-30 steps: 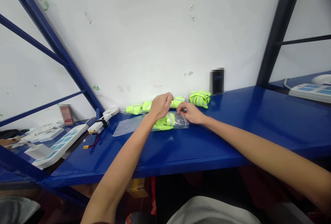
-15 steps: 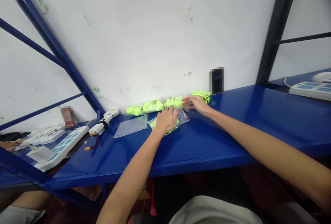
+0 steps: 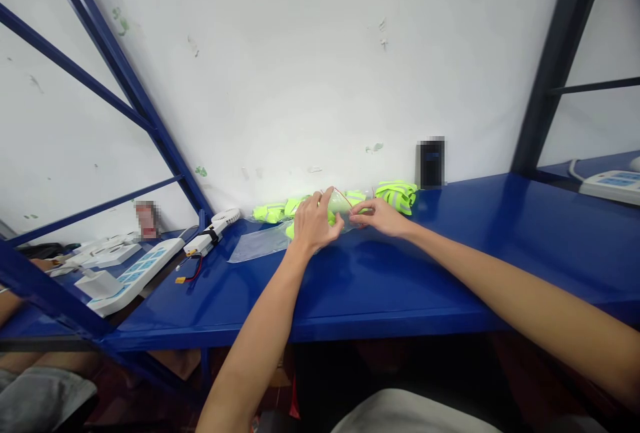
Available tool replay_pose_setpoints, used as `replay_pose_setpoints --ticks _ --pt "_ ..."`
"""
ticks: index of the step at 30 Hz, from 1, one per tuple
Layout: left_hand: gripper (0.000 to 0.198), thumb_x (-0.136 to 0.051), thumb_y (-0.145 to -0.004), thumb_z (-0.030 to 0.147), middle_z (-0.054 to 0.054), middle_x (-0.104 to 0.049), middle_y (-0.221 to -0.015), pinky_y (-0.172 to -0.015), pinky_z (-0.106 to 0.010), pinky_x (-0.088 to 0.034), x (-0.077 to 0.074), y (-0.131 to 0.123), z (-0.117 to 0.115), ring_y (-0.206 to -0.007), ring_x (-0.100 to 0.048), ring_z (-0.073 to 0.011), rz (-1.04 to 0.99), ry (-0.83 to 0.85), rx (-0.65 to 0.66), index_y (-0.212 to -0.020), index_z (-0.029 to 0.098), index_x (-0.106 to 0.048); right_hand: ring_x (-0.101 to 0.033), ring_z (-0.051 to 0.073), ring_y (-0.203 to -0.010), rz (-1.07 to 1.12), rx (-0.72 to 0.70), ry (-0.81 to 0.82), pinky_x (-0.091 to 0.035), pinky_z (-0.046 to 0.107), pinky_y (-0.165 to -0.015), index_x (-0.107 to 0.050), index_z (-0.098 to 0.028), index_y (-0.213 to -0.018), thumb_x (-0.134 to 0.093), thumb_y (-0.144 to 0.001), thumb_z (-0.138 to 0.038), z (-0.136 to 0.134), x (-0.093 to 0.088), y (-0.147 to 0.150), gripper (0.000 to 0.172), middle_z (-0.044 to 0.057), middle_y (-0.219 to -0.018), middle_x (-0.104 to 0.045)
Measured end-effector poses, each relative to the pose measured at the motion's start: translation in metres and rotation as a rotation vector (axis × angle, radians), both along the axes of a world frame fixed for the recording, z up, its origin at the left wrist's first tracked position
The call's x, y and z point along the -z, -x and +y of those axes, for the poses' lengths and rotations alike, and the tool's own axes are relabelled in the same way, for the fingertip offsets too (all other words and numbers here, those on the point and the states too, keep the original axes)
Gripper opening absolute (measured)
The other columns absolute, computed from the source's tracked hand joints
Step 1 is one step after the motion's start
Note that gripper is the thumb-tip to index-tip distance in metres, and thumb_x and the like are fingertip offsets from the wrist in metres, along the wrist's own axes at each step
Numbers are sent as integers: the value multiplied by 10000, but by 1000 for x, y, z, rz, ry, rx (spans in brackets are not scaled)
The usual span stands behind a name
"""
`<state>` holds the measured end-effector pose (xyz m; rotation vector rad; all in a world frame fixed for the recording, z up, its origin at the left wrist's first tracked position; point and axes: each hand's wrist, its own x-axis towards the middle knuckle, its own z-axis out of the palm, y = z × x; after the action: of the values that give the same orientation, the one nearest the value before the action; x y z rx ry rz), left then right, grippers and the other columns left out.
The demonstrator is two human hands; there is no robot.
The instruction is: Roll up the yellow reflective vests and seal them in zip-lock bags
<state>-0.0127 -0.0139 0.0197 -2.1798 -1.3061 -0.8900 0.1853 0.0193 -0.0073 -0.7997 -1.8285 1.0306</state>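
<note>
head: blue table [image 3: 380, 286], scuffed white wall [image 3: 300, 73]

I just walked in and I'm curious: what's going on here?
A person's right hand pinches the red-lined edge of a clear bag containing fluorescent yellow-green fabric; the left hand curves over it. A flat bag lies to the left on the blue table. More fluorescent bundles lie along the wall.
</note>
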Motion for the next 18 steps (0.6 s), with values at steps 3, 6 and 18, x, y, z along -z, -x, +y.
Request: replay_pose_setpoints --ticks 3,6,18 --pt "468 -513 -860 344 -100 -604 -1020 -978 -393 -382 -7 1 -2 -970 -580 -245 -105 -22 0 -1291 163 -533 -639 164 -670 -11 56 -21 -537 329 -716 -678 -140 -739 -763 -675 -366 -5 -3 3 250 28 -735 -675" --pt "303 -448 -918 355 -86 -617 -968 -990 -397 -392 -11 2 2 -964 -593 -226 -244 14 13 -1063 182 -651 -659 181 -700 24 75 6 -534 335 -727 -648 -144 -690 -787 -639 -352 -7 -2 7 255 39 -738 -688" --pt "247 -439 -938 390 -17 -679 -839 -664 -247 -451 -4 3 17 -718 -626 -139 -409 273 282 -915 188 -580 -606 139 -613 95 35 96 -494 271 -589 -584 -176 -988 -822 -550 -232 0 0 6 502 -16 -680 -645"
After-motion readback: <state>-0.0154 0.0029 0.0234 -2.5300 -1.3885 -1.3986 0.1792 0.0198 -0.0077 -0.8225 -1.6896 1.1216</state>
